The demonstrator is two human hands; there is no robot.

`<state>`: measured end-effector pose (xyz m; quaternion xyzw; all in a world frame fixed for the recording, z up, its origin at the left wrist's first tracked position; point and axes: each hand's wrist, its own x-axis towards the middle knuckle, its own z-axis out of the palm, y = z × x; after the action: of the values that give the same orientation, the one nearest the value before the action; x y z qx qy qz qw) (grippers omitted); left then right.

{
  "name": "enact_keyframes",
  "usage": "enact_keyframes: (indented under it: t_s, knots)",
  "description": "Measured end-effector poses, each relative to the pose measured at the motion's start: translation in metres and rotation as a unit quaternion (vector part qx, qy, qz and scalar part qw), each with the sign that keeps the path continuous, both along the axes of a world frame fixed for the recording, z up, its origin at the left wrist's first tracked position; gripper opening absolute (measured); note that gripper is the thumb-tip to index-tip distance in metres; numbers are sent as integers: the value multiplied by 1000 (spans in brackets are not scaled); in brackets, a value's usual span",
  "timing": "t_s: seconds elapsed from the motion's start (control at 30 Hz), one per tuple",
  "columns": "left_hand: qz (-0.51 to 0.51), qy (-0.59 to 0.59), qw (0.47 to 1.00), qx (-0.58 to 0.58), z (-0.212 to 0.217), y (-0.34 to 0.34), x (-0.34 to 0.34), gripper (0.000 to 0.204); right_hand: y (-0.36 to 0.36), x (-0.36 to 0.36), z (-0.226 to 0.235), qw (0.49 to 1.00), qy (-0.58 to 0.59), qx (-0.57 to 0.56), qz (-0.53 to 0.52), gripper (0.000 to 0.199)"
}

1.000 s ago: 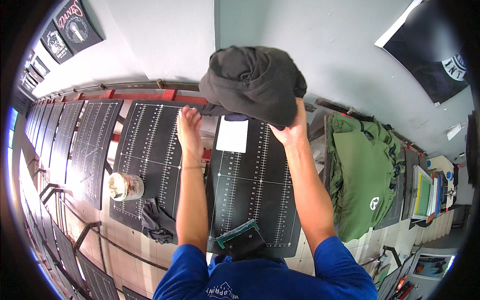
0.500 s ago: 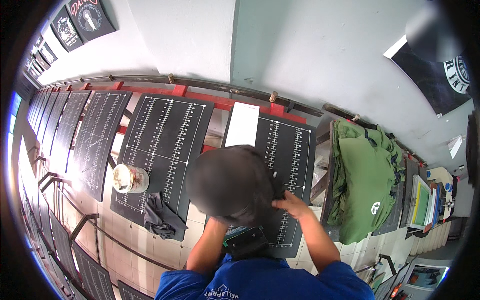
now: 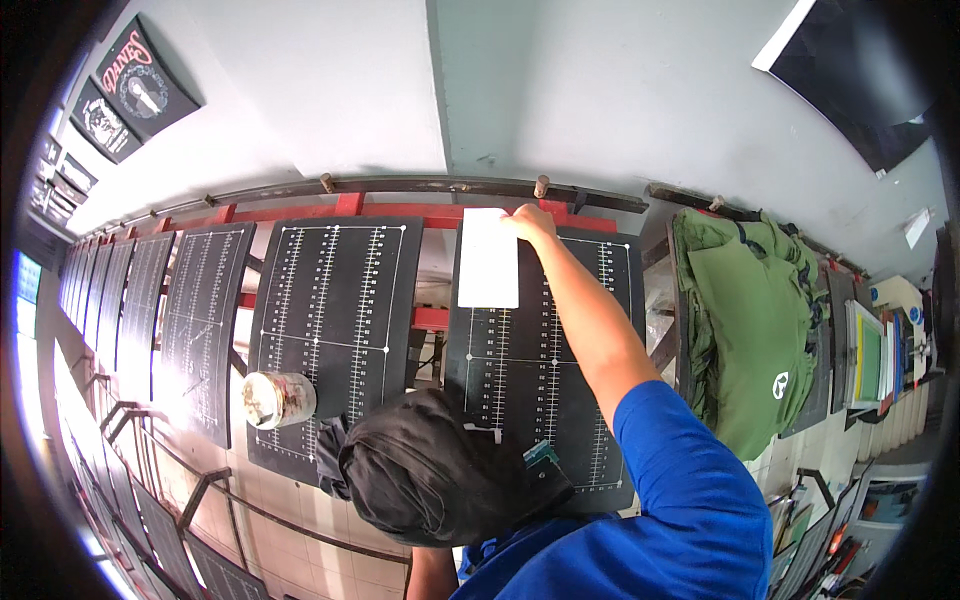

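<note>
My right hand (image 3: pixel 530 225) reaches far forward, its fingers closed at the upper right corner of a white sheet of paper (image 3: pixel 488 265). This sheet lies on the top end of a black board (image 3: pixel 575 400) marked with white ruled lines. Close to my body is a bunched black garment (image 3: pixel 420 465) with a small white tag. My left forearm (image 3: pixel 428 572) rises beneath it, and my left hand is hidden behind the cloth, which it appears to hold up. A smaller dark cloth (image 3: pixel 333 455) shows partly beside the garment.
A stained whitish tub (image 3: pixel 280 400) stands on the neighbouring board (image 3: pixel 330 290). More ruled boards run off to the left on a red frame (image 3: pixel 430 318). Green garments (image 3: pixel 750 330) are piled at the right. A wall (image 3: pixel 600 100) rises behind the boards.
My right hand has let go of the black garment and moved forward to the paper. The garment has come nearer my body, over the dark cloth, with my left arm under it.
</note>
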<state>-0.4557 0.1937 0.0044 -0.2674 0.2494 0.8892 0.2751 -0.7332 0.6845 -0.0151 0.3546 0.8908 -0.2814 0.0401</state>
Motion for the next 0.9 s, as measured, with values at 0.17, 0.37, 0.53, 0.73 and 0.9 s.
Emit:
enact_keyframes:
  t_s: [0.17, 0.37, 0.53, 0.73, 0.9]
  knots:
    - [-26, -11, 1000, -6, -3, -4, -4, 54, 31, 17, -7, 990, 137, 23, -19, 41]
    - [-88, -2, 996, -20, -2, -6, -15, 54, -55, 62, 62, 909, 397, -56, 113, 24]
    - [-180, 26, 983, -8, 8, 13, -30, 54, -97, 172, 183, 876, 458, -116, 100, 26]
    - [-312, 50, 948, 21, 26, 63, -30, 54, -70, 390, 214, 811, 553, -121, -146, 26]
    - [-416, 65, 905, 58, 45, 128, -5, 54, -19, 599, 183, 695, 575, -14, -431, 17]
